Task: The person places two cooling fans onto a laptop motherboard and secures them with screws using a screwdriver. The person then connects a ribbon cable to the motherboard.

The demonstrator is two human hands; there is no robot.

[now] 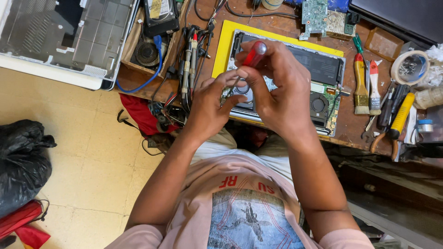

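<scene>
My right hand (277, 87) is shut on a red-handled screwdriver (254, 53), held upright over an opened laptop (323, 69) that lies on a yellow mat (225, 41). My left hand (210, 103) sits just left of it, fingertips pinching near the screwdriver's shaft. The laptop's black battery, green circuit board and round fan (318, 104) show to the right of my hands. My hands hide the screwdriver's tip and the part under it.
A wooden bench (350, 124) carries brushes (361, 83), yellow-handled pliers (397, 122), a tape roll (408, 67), loose circuit boards (316, 16) and test leads (189, 60). A laptop base shell (60, 41) lies at top left. A black bag (20, 161) sits on the floor.
</scene>
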